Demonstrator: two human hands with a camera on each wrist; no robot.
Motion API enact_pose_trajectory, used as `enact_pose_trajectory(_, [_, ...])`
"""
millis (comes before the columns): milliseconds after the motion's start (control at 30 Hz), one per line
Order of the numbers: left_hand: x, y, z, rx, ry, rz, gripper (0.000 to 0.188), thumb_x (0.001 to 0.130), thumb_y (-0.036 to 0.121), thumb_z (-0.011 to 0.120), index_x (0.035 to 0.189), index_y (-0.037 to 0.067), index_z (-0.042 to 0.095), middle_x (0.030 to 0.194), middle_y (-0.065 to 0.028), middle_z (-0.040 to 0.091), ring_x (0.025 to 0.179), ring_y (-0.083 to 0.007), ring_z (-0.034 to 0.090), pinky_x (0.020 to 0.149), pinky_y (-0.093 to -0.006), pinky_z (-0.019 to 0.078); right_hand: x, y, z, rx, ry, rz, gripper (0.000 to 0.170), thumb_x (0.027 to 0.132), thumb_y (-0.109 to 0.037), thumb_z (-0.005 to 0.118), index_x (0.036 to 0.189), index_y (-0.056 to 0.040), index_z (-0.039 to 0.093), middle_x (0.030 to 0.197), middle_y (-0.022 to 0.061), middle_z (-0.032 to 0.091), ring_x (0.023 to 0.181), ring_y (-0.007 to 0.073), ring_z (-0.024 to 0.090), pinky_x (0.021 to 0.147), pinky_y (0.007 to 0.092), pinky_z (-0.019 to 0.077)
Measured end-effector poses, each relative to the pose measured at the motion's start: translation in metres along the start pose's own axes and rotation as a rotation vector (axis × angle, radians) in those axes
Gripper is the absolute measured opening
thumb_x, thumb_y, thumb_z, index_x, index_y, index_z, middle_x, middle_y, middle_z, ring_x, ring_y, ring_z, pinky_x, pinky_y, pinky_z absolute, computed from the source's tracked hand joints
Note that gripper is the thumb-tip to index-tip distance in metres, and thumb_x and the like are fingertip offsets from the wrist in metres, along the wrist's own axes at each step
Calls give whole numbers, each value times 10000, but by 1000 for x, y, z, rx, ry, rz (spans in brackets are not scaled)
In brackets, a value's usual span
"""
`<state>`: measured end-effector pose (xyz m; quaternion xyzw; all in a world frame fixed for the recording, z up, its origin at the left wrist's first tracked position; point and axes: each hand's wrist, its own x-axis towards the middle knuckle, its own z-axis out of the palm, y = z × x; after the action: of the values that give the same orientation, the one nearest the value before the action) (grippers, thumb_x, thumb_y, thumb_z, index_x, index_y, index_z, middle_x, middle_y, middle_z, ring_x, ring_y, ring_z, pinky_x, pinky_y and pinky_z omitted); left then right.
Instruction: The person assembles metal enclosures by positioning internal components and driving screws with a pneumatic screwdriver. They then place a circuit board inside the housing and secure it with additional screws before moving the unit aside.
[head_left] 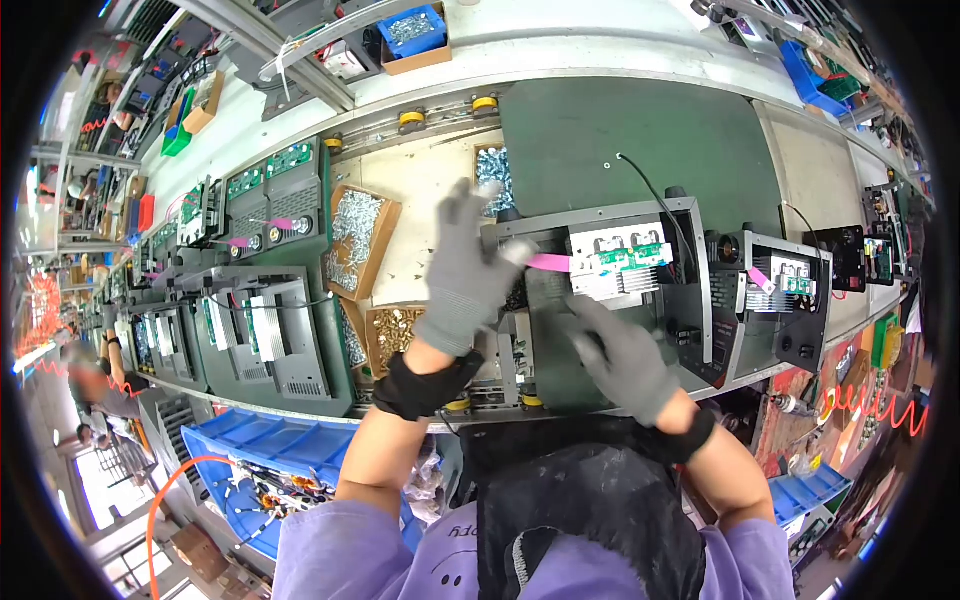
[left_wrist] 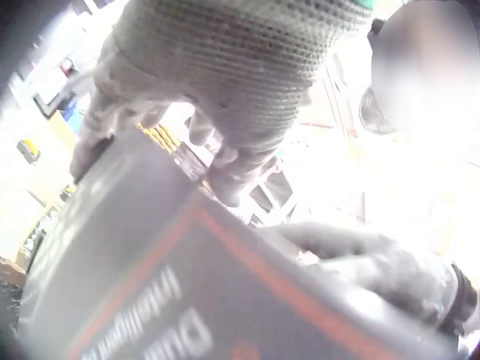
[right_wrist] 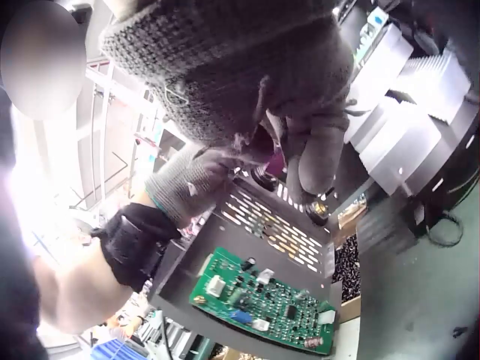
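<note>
My gloved left hand (head_left: 468,275) holds the edge of a dark front panel (left_wrist: 150,255) with an orange line and white lettering, fingers and thumb over its top edge. A green circuit board (right_wrist: 262,300) is mounted on the panel's inner face, below a row of slots and round sockets. In the head view my gloved right hand (head_left: 622,365) is over the case's inside, thumb and forefinger apart. Its fingers come near the sockets (right_wrist: 319,212) in the right wrist view. A pink strip (head_left: 550,262) runs toward the silver heat sinks (head_left: 615,270).
Screw boxes (head_left: 357,240) stand left of the case, with brass pieces (head_left: 392,335) nearer me. More part-built units (head_left: 262,330) sit at the left, another unit (head_left: 775,290) at the right. A black cable (head_left: 650,185) arches over the case. Blue bins (head_left: 270,435) hang below the bench edge.
</note>
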<state>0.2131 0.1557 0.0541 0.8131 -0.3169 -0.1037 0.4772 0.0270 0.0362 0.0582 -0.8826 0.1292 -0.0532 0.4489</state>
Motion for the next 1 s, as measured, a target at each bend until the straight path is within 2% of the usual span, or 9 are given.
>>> enact_pose_trajectory(33, [11,-30,-1,-26,135,30,537,823,173,699,1313,96,496,1281,-132,508,916,-201,603,687,-293,519,-14,-3,-12,15,10,14,371,883,-48,576,1247,-13,513,875,169,676,769,346,669,683,386,523])
enact_pose_trajectory(67, [24,-45,-11,-42,133,-152,444,856,160,661,1266,54,526,1189,-103,559,866,-197,618,671,-295,517,-27,-4,-24,29,19,25,316,883,-44,579,1193,6,548,867,160,676,770,331,675,688,368,525])
enact_pose_trajectory(200, [88,-118,10,206,-138,-84,180,884,185,609,1044,137,674,1052,-116,639,928,-281,641,796,-383,509,-76,-4,-51,51,76,185,260,867,-11,562,1125,13,592,860,166,668,759,294,680,683,345,522])
enact_pose_trajectory(300, [123,-153,49,326,-397,139,259,882,191,607,1139,164,628,1141,-118,616,971,-327,631,831,-417,504,-106,-11,-61,40,138,408,251,845,8,563,1092,9,612,867,183,661,756,289,676,683,338,520])
enact_pose_trajectory(433, [135,-160,66,595,-566,-31,433,881,212,613,1298,211,496,1243,-125,547,1014,-357,617,860,-438,499,-139,-5,-57,30,172,604,255,837,12,556,1086,21,609,852,192,645,754,300,670,685,342,517])
enact_pose_trajectory(567, [128,-193,71,654,-481,-17,505,856,249,655,1318,207,455,1268,-141,506,989,-366,628,848,-445,508,-165,17,-44,107,222,736,254,849,4,550,1096,24,607,815,164,641,721,262,656,674,328,510])
enact_pose_trajectory(667, [127,-131,84,888,-597,-189,556,820,283,696,1309,190,449,1306,-137,475,1001,-364,627,851,-441,509,-176,30,-46,190,209,790,247,868,-9,546,1105,24,606,799,137,645,720,212,650,672,316,506])
enact_pose_trajectory(833, [118,-185,84,510,-600,-78,268,792,252,699,1012,103,666,906,-130,648,904,-312,624,804,-422,484,-204,51,-57,182,320,706,251,898,-70,574,1137,5,598,786,125,627,701,194,622,673,317,512])
enact_pose_trajectory(1000, [118,-203,83,525,-404,-110,189,781,175,697,928,56,699,825,-138,696,791,-278,670,730,-390,505,-264,103,-96,412,703,1008,208,951,-103,550,1131,-5,584,852,44,647,688,95,593,594,244,483])
